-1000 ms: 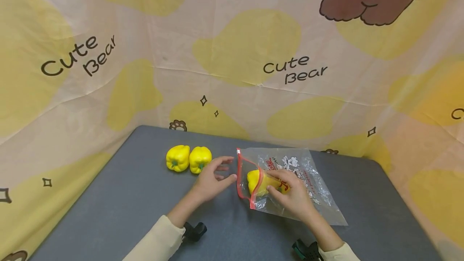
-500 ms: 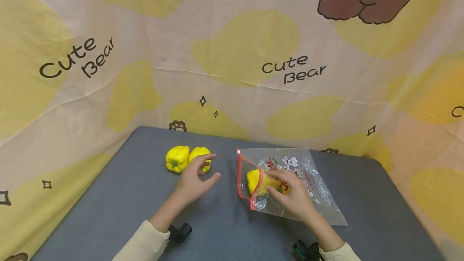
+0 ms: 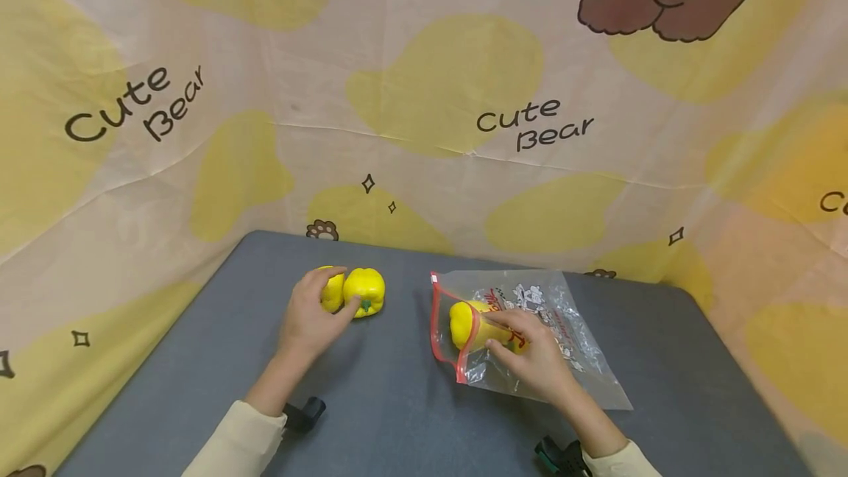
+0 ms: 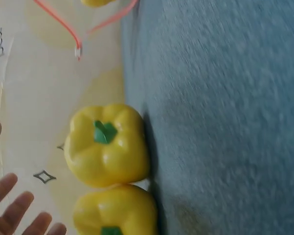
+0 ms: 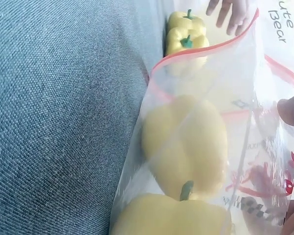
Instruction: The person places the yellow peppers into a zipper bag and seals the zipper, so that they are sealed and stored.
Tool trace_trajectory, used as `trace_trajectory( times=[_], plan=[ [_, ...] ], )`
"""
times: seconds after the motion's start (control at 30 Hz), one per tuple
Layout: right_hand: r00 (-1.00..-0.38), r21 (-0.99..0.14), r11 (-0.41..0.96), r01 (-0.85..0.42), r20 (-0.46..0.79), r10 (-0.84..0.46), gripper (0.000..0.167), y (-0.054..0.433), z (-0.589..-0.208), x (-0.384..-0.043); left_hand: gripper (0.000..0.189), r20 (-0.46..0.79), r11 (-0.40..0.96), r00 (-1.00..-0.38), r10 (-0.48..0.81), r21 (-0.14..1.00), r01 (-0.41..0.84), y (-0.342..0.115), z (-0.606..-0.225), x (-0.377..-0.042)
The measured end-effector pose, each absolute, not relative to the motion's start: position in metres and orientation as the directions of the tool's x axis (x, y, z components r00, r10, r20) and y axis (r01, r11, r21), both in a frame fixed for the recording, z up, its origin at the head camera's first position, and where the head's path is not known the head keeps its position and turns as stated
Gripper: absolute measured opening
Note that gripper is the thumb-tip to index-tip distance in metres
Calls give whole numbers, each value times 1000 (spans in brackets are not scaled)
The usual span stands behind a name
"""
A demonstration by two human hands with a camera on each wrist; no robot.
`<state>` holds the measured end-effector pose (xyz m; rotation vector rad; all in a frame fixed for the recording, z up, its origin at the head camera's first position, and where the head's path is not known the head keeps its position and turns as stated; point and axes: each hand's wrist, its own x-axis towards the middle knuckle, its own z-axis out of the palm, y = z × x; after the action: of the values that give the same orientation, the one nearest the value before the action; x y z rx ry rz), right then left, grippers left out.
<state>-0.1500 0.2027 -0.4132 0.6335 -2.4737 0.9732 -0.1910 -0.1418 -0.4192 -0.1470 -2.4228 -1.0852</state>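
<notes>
left hand (image 3: 308, 321) loosely spread, right hand (image 3: 538, 355) curled, both hands well apart

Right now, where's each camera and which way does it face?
Head: head-worn, facing forward and down over the table; left hand, right hand, sleeves show.
Left wrist: on that wrist, facing two loose peppers; left fingers show.
Right wrist: on that wrist, facing the bag; right fingers, left hand show.
Wrist views share the loose peppers.

Head view forward-down, wrist views low and close, yellow peppers (image 4: 110, 159) in all
</notes>
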Motion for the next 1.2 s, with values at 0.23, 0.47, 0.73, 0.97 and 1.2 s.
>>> trace_trajectory(
  times=[0.23, 0.47, 0.73, 0.97, 1.2],
  plan=[
    [-815, -523, 657, -543, 518, -261, 41, 203, -413, -150, 48, 430, 707, -881, -197, 685, 176, -156, -426, -199],
    [-818, -525, 658, -540, 512, -263, 41, 202, -412, -150, 54, 375, 712, -898, -230, 694, 107, -169, -432, -208],
    [-821, -529, 657, -537, 508, -261, 40, 203, -412, -149, 66, 198, 666, -947, -255, 746, -23, -179, -439, -213],
    [-821, -528, 658, -537, 507, -264, 40, 203, -412, -149, 67, 105, 608, -959, -265, 790, -82, -180, -442, -219],
    [-824, -534, 655, -534, 502, -263, 40, 203, -411, -150, 68, 63, 573, -958, -278, 812, -113, -179, -444, -223]
  ],
)
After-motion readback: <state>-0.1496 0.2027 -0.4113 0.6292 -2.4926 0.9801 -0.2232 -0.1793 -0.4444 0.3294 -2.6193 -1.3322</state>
